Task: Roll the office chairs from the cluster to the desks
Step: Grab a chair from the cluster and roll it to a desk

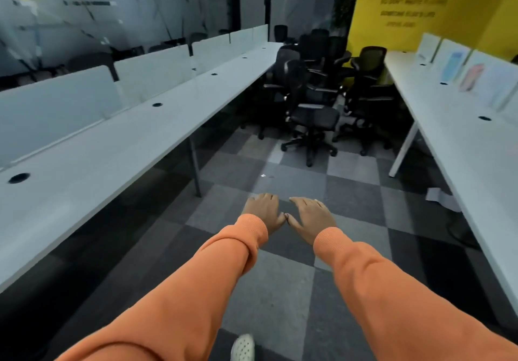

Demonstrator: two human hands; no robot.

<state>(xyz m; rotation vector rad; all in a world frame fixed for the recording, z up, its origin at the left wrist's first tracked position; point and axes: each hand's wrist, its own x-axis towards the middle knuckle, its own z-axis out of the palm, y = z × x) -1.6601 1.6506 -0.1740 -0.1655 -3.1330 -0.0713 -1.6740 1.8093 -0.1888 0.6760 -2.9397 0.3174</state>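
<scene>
A cluster of black mesh office chairs (pixel 316 91) stands at the far end of the aisle, before a yellow wall. The nearest chair (pixel 311 117) faces me on its castor base. A long white desk (pixel 134 147) runs along the left and another white desk (pixel 462 125) along the right. My left hand (pixel 262 212) and my right hand (pixel 311 216) are stretched out side by side over the carpet, palms down, fingers straight, thumbs almost touching. Both hold nothing and are well short of the chairs. Orange sleeves cover both arms.
Frosted dividers (pixel 70 100) stand along the left desk, and panels (pixel 476 75) line the right desk. A desk leg (pixel 196 164) and a slanted white leg (pixel 403 150) border the aisle. A grey paper scrap (pixel 441 198) lies on the checkered carpet. My shoe (pixel 243 348) shows below.
</scene>
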